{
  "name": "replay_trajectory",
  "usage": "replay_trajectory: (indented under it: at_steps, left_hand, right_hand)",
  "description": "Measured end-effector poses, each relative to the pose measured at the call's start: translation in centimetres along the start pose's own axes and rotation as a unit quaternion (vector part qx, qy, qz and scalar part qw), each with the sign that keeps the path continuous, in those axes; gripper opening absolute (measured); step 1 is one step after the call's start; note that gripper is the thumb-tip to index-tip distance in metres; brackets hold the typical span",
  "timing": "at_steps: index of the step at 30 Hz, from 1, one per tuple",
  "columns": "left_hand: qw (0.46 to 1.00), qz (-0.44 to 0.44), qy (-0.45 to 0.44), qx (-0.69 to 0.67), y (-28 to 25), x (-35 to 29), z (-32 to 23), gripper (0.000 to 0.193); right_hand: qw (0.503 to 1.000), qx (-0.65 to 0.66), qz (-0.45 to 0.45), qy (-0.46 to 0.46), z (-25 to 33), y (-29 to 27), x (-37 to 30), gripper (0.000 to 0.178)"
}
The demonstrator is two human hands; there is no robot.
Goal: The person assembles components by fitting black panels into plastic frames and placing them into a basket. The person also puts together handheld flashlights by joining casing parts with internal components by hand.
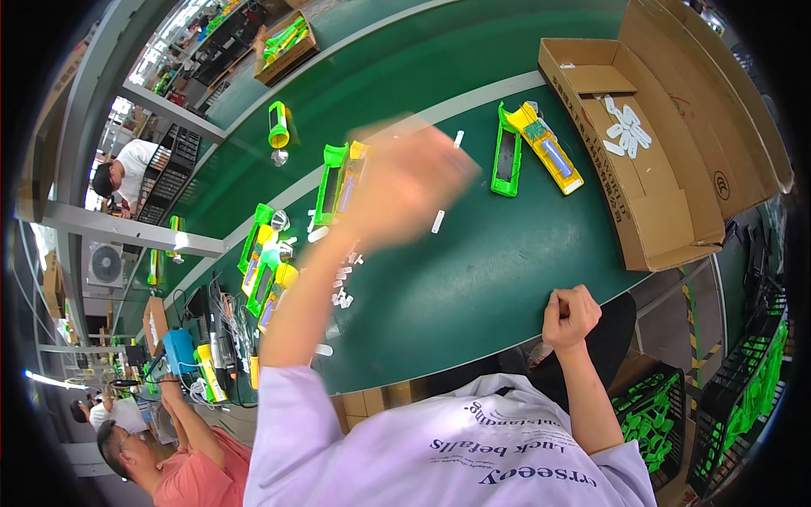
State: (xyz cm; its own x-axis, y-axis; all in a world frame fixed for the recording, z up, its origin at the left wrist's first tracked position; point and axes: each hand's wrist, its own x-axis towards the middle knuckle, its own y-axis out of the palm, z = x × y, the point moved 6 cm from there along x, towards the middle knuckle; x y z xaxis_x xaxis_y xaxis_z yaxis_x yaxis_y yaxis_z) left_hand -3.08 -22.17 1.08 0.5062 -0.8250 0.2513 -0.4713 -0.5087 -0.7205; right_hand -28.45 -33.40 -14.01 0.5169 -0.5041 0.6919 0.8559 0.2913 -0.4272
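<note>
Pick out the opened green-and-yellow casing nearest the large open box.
It's the casing right of the left hand, its yellow half slanting beside the large box; the other green-and-yellow ones lie farther left.

Left forearm (pixel 308 287) stretched forward, left hand (pixel 414 182) blurred; right hand (pixel 573 318) held lower, loosely fisted.

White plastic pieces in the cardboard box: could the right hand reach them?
Probably yes: the cardboard box is open above the white plastic pieces; only its side wall separates them from the right hand.
</note>
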Motion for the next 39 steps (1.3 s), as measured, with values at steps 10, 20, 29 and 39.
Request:
replay_trajectory:
  at_steps: [10,20,29,39]
  left_hand:
    - [0.750,0.552,0.365,0.006,38.9,-22.5,-11.2,0.020]
    - [0.826,0.449,0.323,0.108,42.2,-21.6,-8.9,0.039]
    - [0.781,0.573,0.240,0.061,35.3,-18.0,-9.1,0.034]
    - [0.848,0.438,0.287,0.085,33.5,-15.2,-9.9,0.042]
  right_hand:
    - [0.999,-0.007,0.015,-0.034,1.3,1.0,0.8,0.010]
    - [0.993,-0.083,0.078,0.012,1.1,1.4,0.9,0.011]
    - [0.990,-0.100,0.082,0.064,1.3,1.5,1.0,0.008]
    - [0.968,-0.044,0.239,0.060,3.3,-3.0,-1.2,0.012]
